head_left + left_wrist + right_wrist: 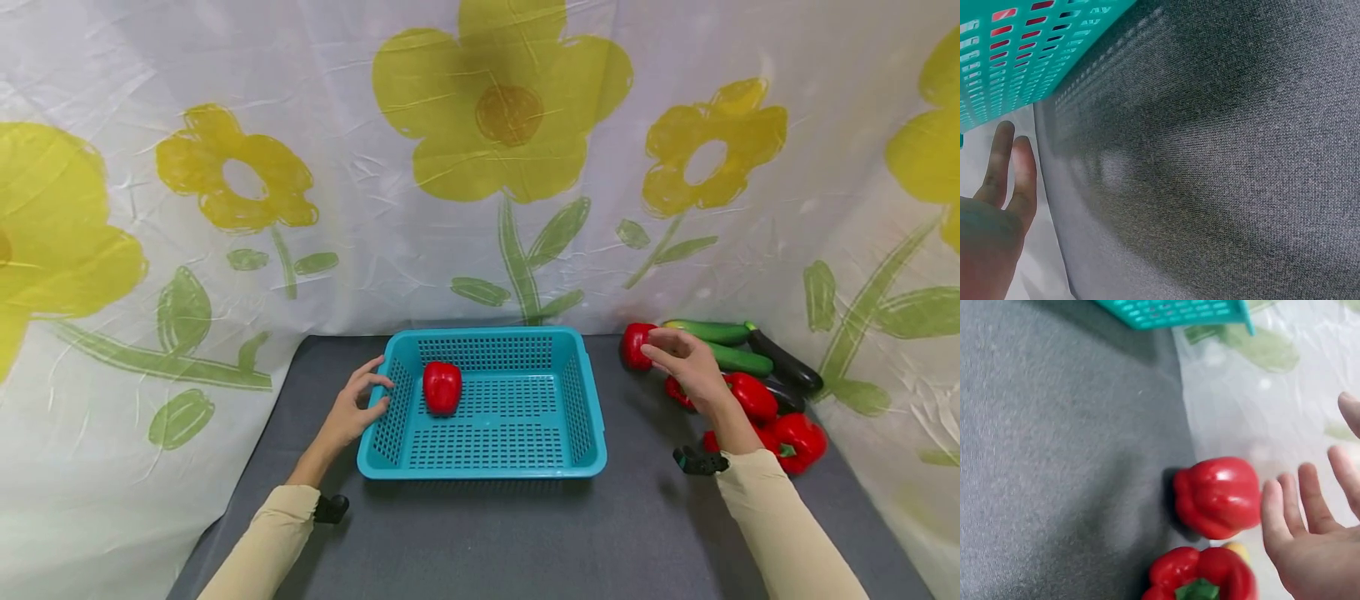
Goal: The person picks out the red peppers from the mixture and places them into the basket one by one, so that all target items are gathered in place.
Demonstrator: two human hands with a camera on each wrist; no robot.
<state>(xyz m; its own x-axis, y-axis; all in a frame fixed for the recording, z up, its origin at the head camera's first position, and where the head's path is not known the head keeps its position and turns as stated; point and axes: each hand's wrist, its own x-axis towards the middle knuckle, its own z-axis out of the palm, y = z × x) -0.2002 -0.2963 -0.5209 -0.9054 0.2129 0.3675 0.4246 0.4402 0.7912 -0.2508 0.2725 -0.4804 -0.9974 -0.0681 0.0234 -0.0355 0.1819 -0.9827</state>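
A blue plastic basket (480, 473) stands on the dark cloth, with one red bell pepper (442, 388) lying inside its left part. My left hand (354, 408) is at the basket's left rim, fingers spread and loosely bent; whether they touch the rim is hard to tell. In the left wrist view, two fingers of that hand extend close to the basket's perforated wall (1016, 56). To the right, my right hand (692, 367) hovers with parted fingers near another red bell pepper (636, 347). The right wrist view shows this bell pepper (1219, 497) beside the fingertips, nothing held.
Several more red bell peppers (798, 442) lie under and beside my right forearm. Behind them are green zucchini (738, 360) and dark eggplants (783, 362). A white curtain with yellow flowers (510, 117) hangs along the table's back edge.
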